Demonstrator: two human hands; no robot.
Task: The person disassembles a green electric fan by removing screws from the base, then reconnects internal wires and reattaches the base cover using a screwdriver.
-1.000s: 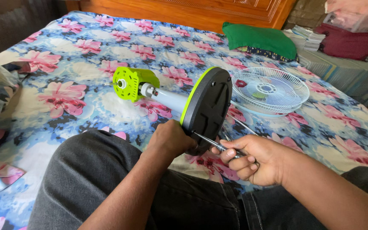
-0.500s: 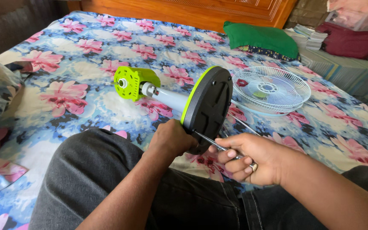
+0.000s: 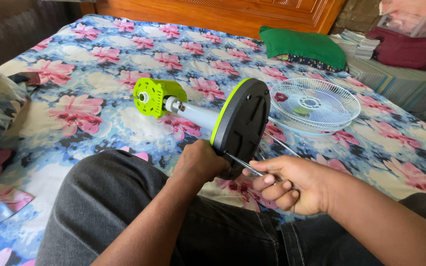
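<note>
A round black fan base with a lime-green rim [image 3: 241, 127] is held on edge at the near middle of the bed, its flat underside turned toward the right, and a pale grey stand tube [image 3: 196, 114] runs from it leftward and away to a lime-green plastic motor bracket [image 3: 156, 96] lying on the blue bedsheet printed with pink flowers [image 3: 75, 98]. The lower rim of the base is gripped by the left hand [image 3: 200, 161], whose fingers are curled tight against it. A slim metal-shafted screwdriver [image 3: 242, 164] is clasped in the right hand [image 3: 292, 184], the fingers closed together round its handle, and its tip is set against the underside of the base near the bottom edge. Compared with a second ago, little has shifted: the base is tilted at much the same angle, while the right hand has been drawn slightly closer to the base and the shaft is shown shorter between fist and plastic, so the tool appears seated on a fastener. A white wire fan grille [image 3: 314, 104] is laid flat just right of the base, and a green cushion [image 3: 301, 45] is seen at the far right.
</note>
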